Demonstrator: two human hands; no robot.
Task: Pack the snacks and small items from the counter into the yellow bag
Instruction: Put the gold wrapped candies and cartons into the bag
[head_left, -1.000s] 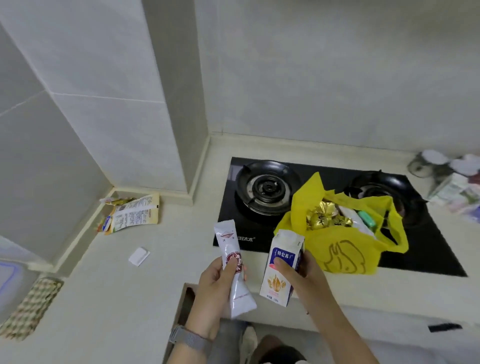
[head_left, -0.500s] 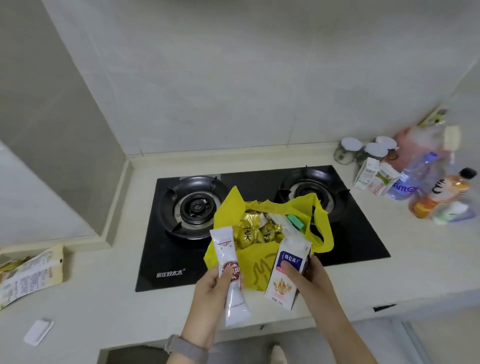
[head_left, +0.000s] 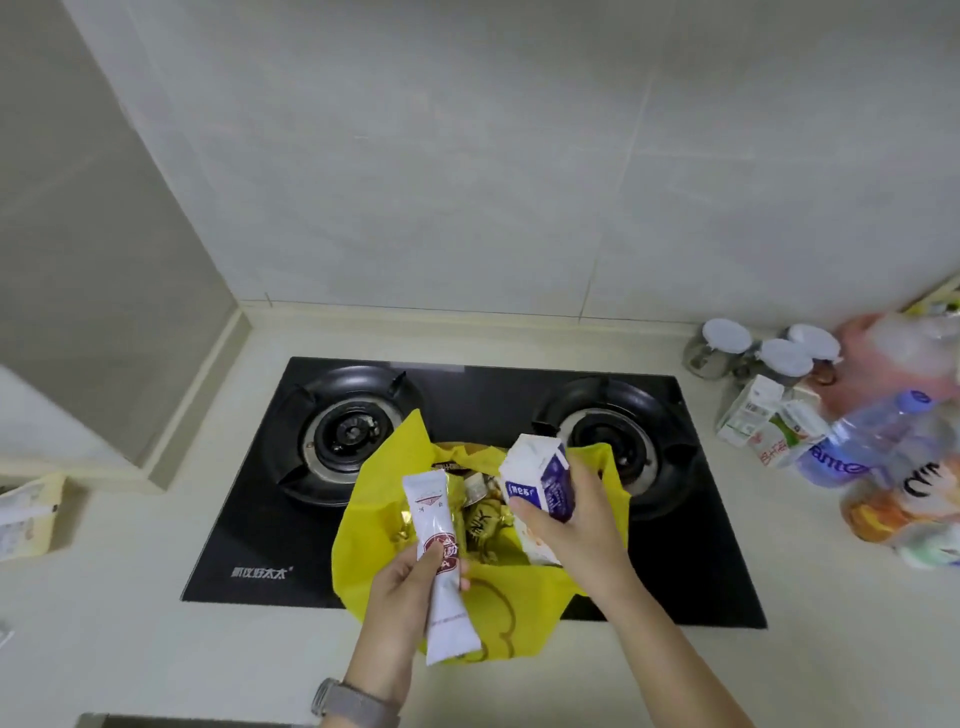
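Observation:
The yellow bag (head_left: 374, 525) lies open on the front of the black gas hob (head_left: 249, 530), with gold-wrapped sweets (head_left: 480, 525) inside. My left hand (head_left: 410, 582) pinches a long white sachet (head_left: 441, 561) with a red label, upright over the bag's near side. My right hand (head_left: 571, 525) grips a white and blue milk carton (head_left: 540, 480), tilted over the bag's mouth. Both hands hover above the bag.
On the counter to the right stand two small cartons (head_left: 763, 421), a water bottle (head_left: 862, 441), an orange drink bottle (head_left: 904, 499), and lidded glass jars (head_left: 753, 348). A beige packet (head_left: 26, 514) lies at the far left. Tiled walls close the back and left.
Both hands have moved forward over the bag with their items. The carton has risen and tipped above the bag's mouth. The view has swung right and closer to the hob.

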